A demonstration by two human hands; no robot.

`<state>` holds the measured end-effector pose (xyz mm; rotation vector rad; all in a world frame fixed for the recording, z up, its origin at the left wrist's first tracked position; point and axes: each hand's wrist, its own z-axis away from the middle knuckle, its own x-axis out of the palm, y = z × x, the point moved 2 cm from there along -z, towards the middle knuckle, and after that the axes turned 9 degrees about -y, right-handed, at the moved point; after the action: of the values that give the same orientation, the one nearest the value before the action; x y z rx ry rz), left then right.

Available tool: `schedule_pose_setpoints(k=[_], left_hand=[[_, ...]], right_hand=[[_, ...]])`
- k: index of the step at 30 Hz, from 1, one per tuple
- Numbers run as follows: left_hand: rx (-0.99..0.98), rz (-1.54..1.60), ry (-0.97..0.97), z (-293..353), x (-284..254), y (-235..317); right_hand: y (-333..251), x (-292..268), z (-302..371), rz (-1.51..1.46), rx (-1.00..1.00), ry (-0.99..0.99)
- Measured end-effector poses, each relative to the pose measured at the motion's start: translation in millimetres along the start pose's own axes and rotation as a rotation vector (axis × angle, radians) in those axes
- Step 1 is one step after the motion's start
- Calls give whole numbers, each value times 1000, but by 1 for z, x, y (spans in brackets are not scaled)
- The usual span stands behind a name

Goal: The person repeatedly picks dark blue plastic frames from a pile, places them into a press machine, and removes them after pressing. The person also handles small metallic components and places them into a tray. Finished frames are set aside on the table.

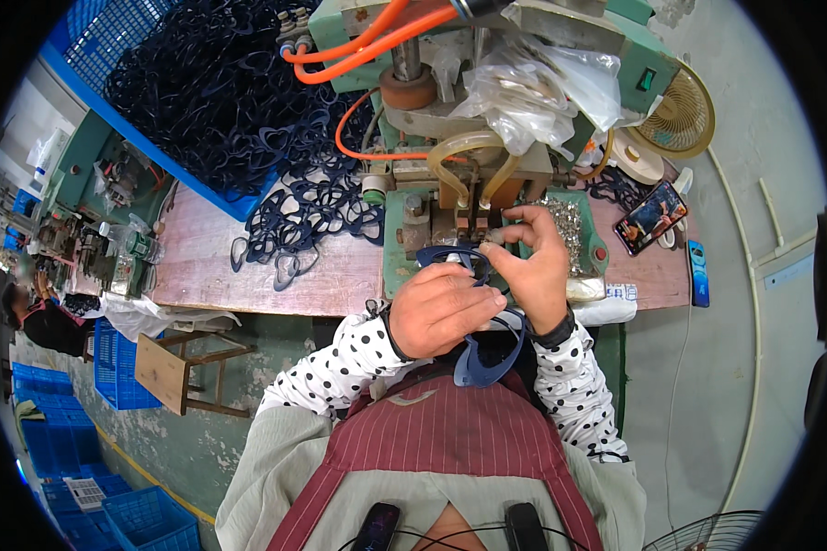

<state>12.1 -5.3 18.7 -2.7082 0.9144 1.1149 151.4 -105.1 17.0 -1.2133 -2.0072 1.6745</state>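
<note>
My left hand (443, 310) is closed around a dark blue looped strap piece (452, 252), whose upper edge lies at the working point of a green bench press (402, 241). A second dark blue looped piece (487, 364) hangs below my hands, in front of the apron; I cannot tell which fingers hold it. Close beside the press's copper-coloured tips (473, 225), my right hand (538, 271) curls its thumb and forefinger together. Whatever sits between those fingertips is too small to name. Its thumb is right by the strap piece.
A blue crate (202, 191) heaped with dark blue loops stands at left, with more loose loops (317, 216) spilled beside it. Small metal parts (562, 230) lie right of the press. Farther right are a phone (651, 218) and a fan (680, 110). A wooden stool (170, 372) stands at left.
</note>
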Motion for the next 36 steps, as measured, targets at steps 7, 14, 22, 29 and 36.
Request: schedule_pose_setpoints(k=[7,14,22,29,36], left_hand=[[174,-19,-10,4,-4,12],[125,-63,-16,-10,-30,4],[-762,592,563,-23,-77,-32],[43,85,-70,-8,-16,11],[-3,81,-122,-1,8,2]], right_hand=[[-13,11,-11,-105,96,-12],[-6,18,-8,-286,115,13],[0,22,-2,-311,59,30],[3,16,-2,-305,15,62],[99,-68,2,677,33,404]])
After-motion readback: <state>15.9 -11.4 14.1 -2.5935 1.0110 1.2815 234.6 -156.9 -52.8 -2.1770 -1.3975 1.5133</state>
